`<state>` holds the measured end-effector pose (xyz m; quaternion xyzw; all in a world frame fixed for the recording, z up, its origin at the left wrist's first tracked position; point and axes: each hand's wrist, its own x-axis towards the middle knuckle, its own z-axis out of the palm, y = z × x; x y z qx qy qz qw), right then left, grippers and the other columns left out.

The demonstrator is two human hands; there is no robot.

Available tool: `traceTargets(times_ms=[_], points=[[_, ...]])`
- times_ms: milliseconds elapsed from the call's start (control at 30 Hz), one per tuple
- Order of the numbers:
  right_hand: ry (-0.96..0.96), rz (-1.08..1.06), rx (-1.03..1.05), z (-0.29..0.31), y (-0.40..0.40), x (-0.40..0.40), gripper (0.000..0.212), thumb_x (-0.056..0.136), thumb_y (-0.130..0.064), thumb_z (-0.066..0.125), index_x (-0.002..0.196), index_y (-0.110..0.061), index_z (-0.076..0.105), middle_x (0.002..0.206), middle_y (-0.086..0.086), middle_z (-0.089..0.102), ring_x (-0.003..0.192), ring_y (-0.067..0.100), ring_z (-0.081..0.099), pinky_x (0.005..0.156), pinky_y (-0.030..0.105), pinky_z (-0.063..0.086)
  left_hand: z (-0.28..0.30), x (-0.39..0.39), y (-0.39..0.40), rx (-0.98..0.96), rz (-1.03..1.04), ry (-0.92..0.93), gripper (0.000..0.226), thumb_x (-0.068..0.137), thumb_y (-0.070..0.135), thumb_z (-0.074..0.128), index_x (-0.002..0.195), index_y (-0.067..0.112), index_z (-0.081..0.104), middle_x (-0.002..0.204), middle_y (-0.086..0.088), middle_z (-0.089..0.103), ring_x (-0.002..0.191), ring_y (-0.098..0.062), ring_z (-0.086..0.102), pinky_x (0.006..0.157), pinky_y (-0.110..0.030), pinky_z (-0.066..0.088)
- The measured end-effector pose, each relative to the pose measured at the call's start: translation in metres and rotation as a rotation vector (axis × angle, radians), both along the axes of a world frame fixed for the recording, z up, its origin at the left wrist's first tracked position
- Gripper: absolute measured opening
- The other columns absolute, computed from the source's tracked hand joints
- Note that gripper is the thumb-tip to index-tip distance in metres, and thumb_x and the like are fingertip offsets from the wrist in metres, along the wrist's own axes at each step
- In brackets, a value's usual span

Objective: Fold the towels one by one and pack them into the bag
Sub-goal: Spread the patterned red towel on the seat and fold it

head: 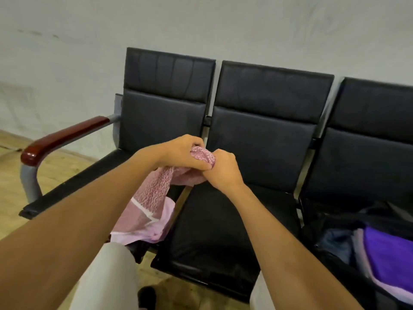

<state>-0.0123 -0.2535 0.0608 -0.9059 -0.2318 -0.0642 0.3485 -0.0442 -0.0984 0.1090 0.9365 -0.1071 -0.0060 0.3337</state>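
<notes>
Your left hand (185, 153) and right hand (223, 168) touch, each grip curled tight on the bunched pink towel (154, 198), held above the seats (214, 220); its loose end hangs down left. Open bag (330, 222) on right seat, purple towel (388, 258) inside.

Black bench (223, 231) bearing open bag (335, 222)

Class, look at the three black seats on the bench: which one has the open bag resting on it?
The rightmost seat holds the bag, with a purple towel inside. The middle seat is bare, and the left seat is partly hidden.
</notes>
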Motion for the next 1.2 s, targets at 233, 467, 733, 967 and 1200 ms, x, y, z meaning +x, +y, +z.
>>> traceTargets(times_ms=[233, 467, 733, 967, 1200], points=[[-0.059, -0.091, 0.251, 0.074, -0.059, -0.006, 0.032, 0.079, -0.004, 0.052, 0.048, -0.012, 0.046, 0.054, 0.006, 0.052, 0.058, 0.02, 0.047, 0.052, 0.034, 0.037, 0.063, -0.004, -0.034, 0.376, 0.011, -0.034, 0.024, 0.074, 0.022, 0.073, 0.095, 0.022, 0.063, 0.091, 0.002, 0.065, 0.085, -0.018, 0.063, 0.08, -0.038, 0.053], [-0.258, -0.119, -0.153, 0.141, -0.128, -0.018, 0.018, 0.079, -0.002, 0.051, 0.083, -0.017, 0.043, 0.083, 0.008, 0.054, 0.072, 0.027, 0.049, 0.053, 0.036, 0.032, 0.105, -0.006, -0.045, 0.416, 0.125, -0.269, 0.034, 0.081, 0.006, 0.061, 0.053, 0.01, 0.042, 0.064, -0.008, 0.048, 0.061, -0.025, 0.047, 0.059, -0.036, 0.038], [-0.327, -0.294, -0.56, 0.19, -0.182, -0.041, 0.013, 0.085, -0.005, 0.051, 0.087, -0.017, 0.054, 0.09, 0.005, 0.052, 0.084, 0.032, 0.056, 0.065, 0.034, 0.038, 0.141, -0.016, -0.074, 0.191, 0.075, -0.357, 0.029, 0.077, -0.012, 0.043, 0.056, 0.008, 0.045, 0.059, -0.007, 0.049, 0.058, -0.019, 0.046, 0.058, -0.03, 0.034], [-0.118, -0.167, -0.16, 0.22, -0.207, -0.054, 0.026, 0.083, 0.014, 0.038, 0.072, -0.005, 0.053, 0.07, 0.015, 0.053, 0.069, 0.027, 0.051, 0.058, 0.029, 0.033, 0.179, -0.016, -0.089, 0.273, 0.023, -0.396, 0.024, 0.074, -0.012, 0.048, 0.057, 0.005, 0.045, 0.053, -0.003, 0.042, 0.053, -0.016, 0.041, 0.054, -0.03, 0.032], [-0.053, -0.096, -0.103, 0.227, -0.214, -0.052, 0.038, 0.093, -0.037, 0.057, 0.068, -0.009, 0.048, 0.067, 0.012, 0.051, 0.063, 0.022, 0.049, 0.063, 0.035, 0.039, 0.185, -0.008, -0.086, 0.097, -0.034, -0.279, 0.027, 0.082, -0.007, 0.046, 0.059, 0.008, 0.046, 0.059, -0.008, 0.042, 0.058, -0.02, 0.041, 0.062, -0.035, 0.034]])
